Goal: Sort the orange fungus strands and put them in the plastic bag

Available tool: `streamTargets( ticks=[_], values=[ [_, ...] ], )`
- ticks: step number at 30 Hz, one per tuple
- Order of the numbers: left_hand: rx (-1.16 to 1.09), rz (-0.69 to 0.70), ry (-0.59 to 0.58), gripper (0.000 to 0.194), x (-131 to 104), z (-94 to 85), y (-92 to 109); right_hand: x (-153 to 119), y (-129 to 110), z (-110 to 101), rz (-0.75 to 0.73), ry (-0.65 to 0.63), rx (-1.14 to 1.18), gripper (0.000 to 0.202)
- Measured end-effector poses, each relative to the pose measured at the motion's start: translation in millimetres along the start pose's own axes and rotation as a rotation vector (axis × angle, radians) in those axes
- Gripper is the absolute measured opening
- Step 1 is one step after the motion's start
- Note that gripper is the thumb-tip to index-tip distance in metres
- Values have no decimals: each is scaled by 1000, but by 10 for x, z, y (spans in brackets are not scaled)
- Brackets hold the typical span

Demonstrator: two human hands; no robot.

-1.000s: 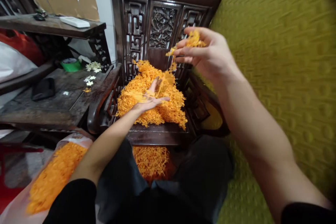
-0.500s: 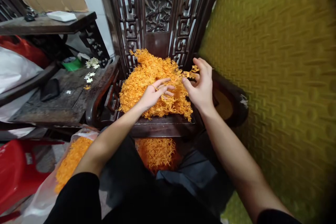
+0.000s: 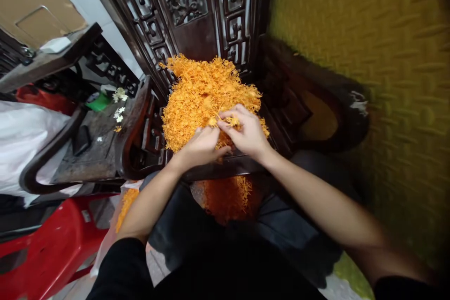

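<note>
Though I cannot tell its grip, the left hand (image 3: 203, 144) adjoins the right hand (image 3: 250, 133), which pinches spindly orange sprigs (image 3: 232, 122).

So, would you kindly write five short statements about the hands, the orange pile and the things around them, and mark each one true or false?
1. The orange pile rests on a carved wooden chair. True.
2. The hands are held far apart. False: the left hand is close beside the right hand.
3. The right hand has small orange pieces in its grip. True.
4. The plastic stool at lower left is blue. False: the plastic stool is red.
5. Small white pieces lie on the wooden surface at left. True.
</note>
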State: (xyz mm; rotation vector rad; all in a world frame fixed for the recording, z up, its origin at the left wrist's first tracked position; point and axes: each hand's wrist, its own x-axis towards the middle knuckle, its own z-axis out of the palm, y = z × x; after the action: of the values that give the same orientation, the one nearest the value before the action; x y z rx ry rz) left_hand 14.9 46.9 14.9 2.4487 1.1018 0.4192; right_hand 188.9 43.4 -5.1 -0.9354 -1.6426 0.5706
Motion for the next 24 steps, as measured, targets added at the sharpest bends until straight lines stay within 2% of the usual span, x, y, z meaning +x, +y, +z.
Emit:
streamTargets(
  ticks=[3, 6, 9, 11, 13, 16, 19, 22, 24],
  values=[
    [53, -41, 99, 49, -30, -108, 2, 38, 86, -49, 58, 97, 186, 13],
    [-23, -32, 318, 40, -21, -217, 9, 65, 107, -127, 153, 152, 344, 19],
    [-52, -59, 450, 43, -16, -241, 82, 49, 69, -142, 224, 181, 356, 24],
    [-187, -114, 458, 43, -17, -203, 136, 27, 30, -135, 192, 167, 286, 22],
    [-434, -169, 438, 48, -10, -146, 153, 10, -5, -130, 140, 122, 219, 19],
    [-723, -185, 403, 71, 15, -78, 88, -1, -28, -126, 96, 58, 189, 18],
    [-770, -146, 407, 82, 39, -70, -9, -7, -19, -110, 107, 63, 196, 15],
    [-729, -124, 435, 74, 43, -93, -50, -13, -6, -88, 162, 65, 222, 14],
    [-702, -143, 398, 64, 34, -106, -40, -14, -3, -73, 170, 69, 226, 14]
  ],
)
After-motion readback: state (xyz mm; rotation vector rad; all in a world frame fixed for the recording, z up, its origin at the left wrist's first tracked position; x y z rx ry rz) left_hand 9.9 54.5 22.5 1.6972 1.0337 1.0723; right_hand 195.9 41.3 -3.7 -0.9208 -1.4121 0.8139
